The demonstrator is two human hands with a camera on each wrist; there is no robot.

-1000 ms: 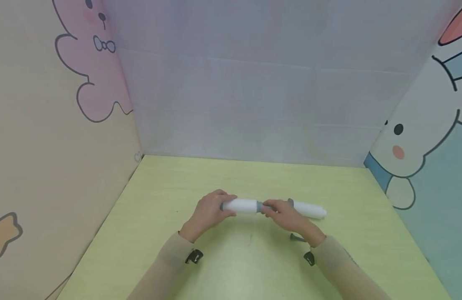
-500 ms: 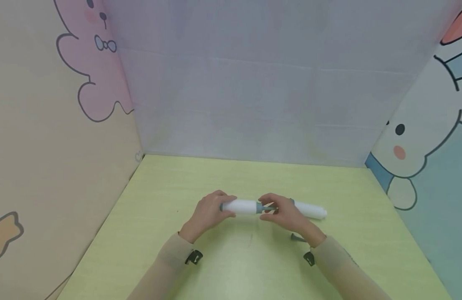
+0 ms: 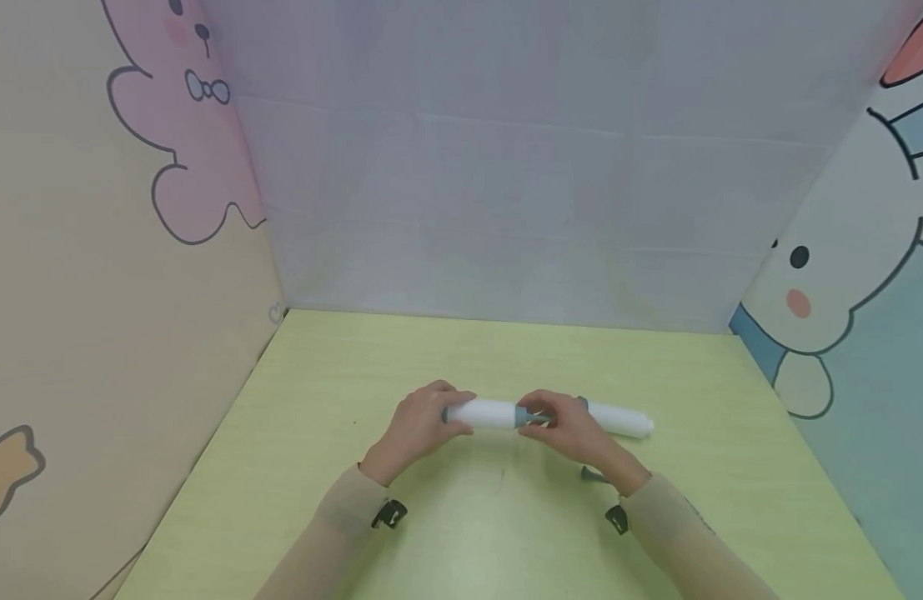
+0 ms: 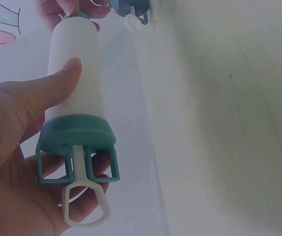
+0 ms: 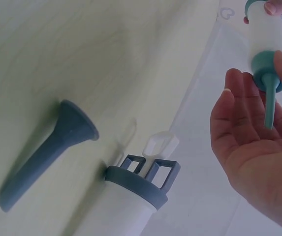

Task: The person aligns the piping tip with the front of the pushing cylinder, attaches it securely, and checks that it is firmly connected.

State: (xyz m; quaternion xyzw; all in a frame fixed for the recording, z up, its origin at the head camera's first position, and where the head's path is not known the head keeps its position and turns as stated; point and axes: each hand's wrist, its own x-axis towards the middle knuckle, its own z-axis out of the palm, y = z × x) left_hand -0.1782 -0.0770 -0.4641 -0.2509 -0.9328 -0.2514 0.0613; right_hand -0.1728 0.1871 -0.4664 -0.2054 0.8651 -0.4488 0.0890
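A white plastic syringe with teal end caps lies level between both hands in the head view. My left hand grips its barrel near the handle end, thumb along the white side in the left wrist view. Two teal finger loops and a white plunger ring stick out below that grip. At the other end, my right hand pinches the teal nozzle cap between thumb and fingers. The thin teal nozzle points into the right palm.
A second white syringe with a dark blue-grey handle cap lies beyond the right hand. Close to the right wrist is a loose dark funnel-shaped nozzle. The pale yellow-green table meets a plain back wall and decorated side walls.
My right fingers spread off the nozzle cap half a second ago and now close on it again. The left hand keeps its grip, and the syringe shifts slightly right.
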